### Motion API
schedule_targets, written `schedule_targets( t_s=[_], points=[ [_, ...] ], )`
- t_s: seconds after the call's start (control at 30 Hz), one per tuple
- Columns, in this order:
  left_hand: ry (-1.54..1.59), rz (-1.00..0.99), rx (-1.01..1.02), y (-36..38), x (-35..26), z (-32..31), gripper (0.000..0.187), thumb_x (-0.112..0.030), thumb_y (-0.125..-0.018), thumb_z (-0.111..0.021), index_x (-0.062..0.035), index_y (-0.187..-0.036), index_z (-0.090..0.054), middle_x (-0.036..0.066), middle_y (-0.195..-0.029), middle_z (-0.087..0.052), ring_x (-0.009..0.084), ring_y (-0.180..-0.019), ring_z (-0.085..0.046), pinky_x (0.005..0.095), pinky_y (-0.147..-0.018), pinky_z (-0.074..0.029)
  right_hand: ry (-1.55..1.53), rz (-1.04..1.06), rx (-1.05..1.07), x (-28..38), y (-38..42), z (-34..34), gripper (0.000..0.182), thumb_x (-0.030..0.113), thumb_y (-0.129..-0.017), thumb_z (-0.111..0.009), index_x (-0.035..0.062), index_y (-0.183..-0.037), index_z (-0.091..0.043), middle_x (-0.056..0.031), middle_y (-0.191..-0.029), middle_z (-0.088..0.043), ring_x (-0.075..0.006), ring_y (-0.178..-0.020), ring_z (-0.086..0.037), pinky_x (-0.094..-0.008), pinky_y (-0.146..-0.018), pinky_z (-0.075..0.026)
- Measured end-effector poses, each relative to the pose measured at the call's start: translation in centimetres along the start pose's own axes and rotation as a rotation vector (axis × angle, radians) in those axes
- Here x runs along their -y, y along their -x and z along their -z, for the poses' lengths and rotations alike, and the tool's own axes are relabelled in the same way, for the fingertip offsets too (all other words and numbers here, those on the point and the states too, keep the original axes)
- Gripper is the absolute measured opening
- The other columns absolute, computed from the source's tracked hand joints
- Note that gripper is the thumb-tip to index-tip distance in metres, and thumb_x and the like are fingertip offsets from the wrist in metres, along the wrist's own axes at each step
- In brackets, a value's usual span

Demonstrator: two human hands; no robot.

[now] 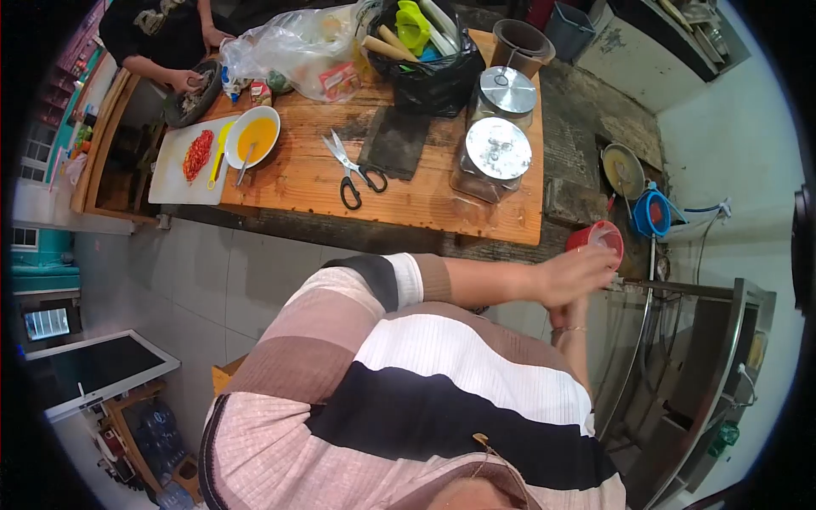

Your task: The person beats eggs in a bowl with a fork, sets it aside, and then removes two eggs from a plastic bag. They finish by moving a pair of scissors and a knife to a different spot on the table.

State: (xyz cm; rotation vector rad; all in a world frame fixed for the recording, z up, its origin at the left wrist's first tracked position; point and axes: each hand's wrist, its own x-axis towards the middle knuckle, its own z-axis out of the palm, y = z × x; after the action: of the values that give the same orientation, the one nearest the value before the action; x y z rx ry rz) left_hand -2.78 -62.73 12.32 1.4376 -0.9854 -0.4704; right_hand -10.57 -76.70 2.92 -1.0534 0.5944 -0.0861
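Observation:
My left hand [580, 274] reaches across to the right, its fingers stretched out and slightly smeared by motion. It overlaps part of a red bucket [575, 240] from this angle; whether they touch cannot be told. My right hand [563, 316] is just below, with a bracelet at the wrist. Most of it is hidden behind the left hand, so its fingers do not show. The two hands are close together or touching, and no held thing is visible.
A wooden table [297, 183] carries scissors [347, 166], a bowl of orange-yellow liquid [259, 134], a cutting board [170, 183] with chopped red pieces [198, 155], and lidded containers [497, 151]. Another person's hand [183, 80] is at a stone mortar [194, 104]. A metal rack [731, 340] stands right.

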Motion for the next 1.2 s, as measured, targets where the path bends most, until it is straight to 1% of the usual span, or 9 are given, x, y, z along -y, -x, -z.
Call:
schedule_targets(
  t_s=[0.2,0.3,0.37,0.4,0.47,0.53,0.63,0.87,1.2],
  points=[
    [-0.791,-0.339,0.029,6.2,0.4,3.7,0.061,-0.034,-0.094,-0.047,-0.0041,-0.145,-0.032,0.019,-0.154,-0.023,0.0412,-0.142,-0.017,0.0495,-0.116,-0.016,-0.429,0.026,0.542,12.4,6.9,-7.5,0.058,0.047,-0.1,-0.031,0.006,-0.138,-0.045,-0.0166,-0.146,-0.038,-0.0277,-0.132,-0.04,-0.0435,-0.108,-0.035],
    [-0.085,0.549,0.464,7.5,1.6,6.8,0.066,-0.049,-0.099,-0.033,-0.0031,-0.146,-0.028,0.021,-0.154,-0.021,0.0418,-0.138,-0.027,0.0503,-0.111,-0.025,-0.062,0.865,-0.06,15.1,11.0,-12.4,0.061,0.046,-0.101,-0.026,0.0023,-0.142,-0.037,-0.0185,-0.146,-0.037,-0.0294,-0.133,-0.039,-0.0438,-0.111,-0.032],
    [0.796,0.784,0.093,8.9,0.5,5.7,0.069,-0.053,-0.099,-0.028,-0.0003,-0.145,-0.028,0.023,-0.151,-0.026,0.0404,-0.135,-0.031,0.0498,-0.109,-0.029,0.385,1.297,-0.146,12.4,12.9,-15.8,0.065,0.046,-0.1,-0.027,-0.0029,-0.142,-0.035,-0.0202,-0.147,-0.037,-0.0326,-0.134,-0.037,-0.0458,-0.113,-0.028],
    [1.233,0.869,-0.12,9.5,-0.2,5.4,0.072,-0.055,-0.1,-0.026,0.0011,-0.144,-0.029,0.024,-0.149,-0.028,0.0397,-0.134,-0.033,0.0495,-0.108,-0.031,0.541,1.038,0.048,8.6,12.0,-14.4,0.06,0.037,-0.097,-0.036,-0.0015,-0.142,-0.034,-0.02,-0.146,-0.036,-0.0323,-0.133,-0.037,-0.0462,-0.112,-0.029],
    [1.417,0.65,-0.104,10.3,-0.1,6.6,0.076,-0.057,-0.099,-0.028,0.0043,-0.143,-0.027,0.025,-0.144,-0.034,0.0363,-0.13,-0.039,0.0475,-0.105,-0.034,1.009,0.49,0.409,0.9,10.2,-11.5,0.061,0.018,-0.09,-0.054,0.0013,-0.144,-0.032,-0.0196,-0.144,-0.035,-0.0319,-0.131,-0.035,-0.0471,-0.109,-0.03],
    [1.392,0.343,-0.099,12.4,1.1,7.9,0.076,-0.057,-0.098,-0.031,0.004,-0.143,-0.026,0.026,-0.142,-0.037,0.0352,-0.129,-0.041,0.0455,-0.105,-0.036,1.767,1.363,0.4,-1.1,9.7,-15.0,0.059,0.013,-0.083,-0.06,-0.0033,-0.137,-0.041,-0.0228,-0.124,-0.055,-0.0378,-0.108,-0.058,-0.0482,-0.1,-0.04],
    [0.946,0.659,-0.181,17.9,0.0,13.3,0.063,-0.05,-0.099,-0.038,0.004,-0.131,-0.044,0.021,-0.124,-0.055,0.0294,-0.112,-0.057,0.0403,-0.093,-0.046,1.802,0.465,0.338,-2.1,8.2,-15.0,0.048,0.013,-0.082,-0.061,0.0,-0.127,-0.052,-0.0177,-0.105,-0.063,-0.036,-0.088,-0.063,-0.0477,-0.088,-0.047],
    [-0.98,0.41,-0.819,23.6,2.4,21.0,0.02,-0.018,-0.081,-0.061,-0.0064,-0.094,-0.069,0.014,-0.099,-0.064,0.0349,-0.098,-0.055,0.0464,-0.088,-0.04,1.498,0.761,0.506,-6.6,5.6,-23.9,0.03,0.011,-0.08,-0.059,0.008,-0.11,-0.062,-0.0162,-0.099,-0.058,-0.0368,-0.086,-0.062,-0.0456,-0.074,-0.052],
    [-1.258,0.749,-0.495,24.5,4.6,22.1,0.036,-0.027,-0.081,-0.065,-0.0091,-0.111,-0.065,0.008,-0.114,-0.06,0.0382,-0.116,-0.048,0.0662,-0.103,-0.016,1.784,1.236,0.614,-11.3,-3.0,-31.1,0.022,0.01,-0.078,-0.057,0.0011,-0.096,-0.065,-0.0127,-0.095,-0.057,-0.0289,-0.088,-0.06,-0.0361,-0.074,-0.052]
  ],
)
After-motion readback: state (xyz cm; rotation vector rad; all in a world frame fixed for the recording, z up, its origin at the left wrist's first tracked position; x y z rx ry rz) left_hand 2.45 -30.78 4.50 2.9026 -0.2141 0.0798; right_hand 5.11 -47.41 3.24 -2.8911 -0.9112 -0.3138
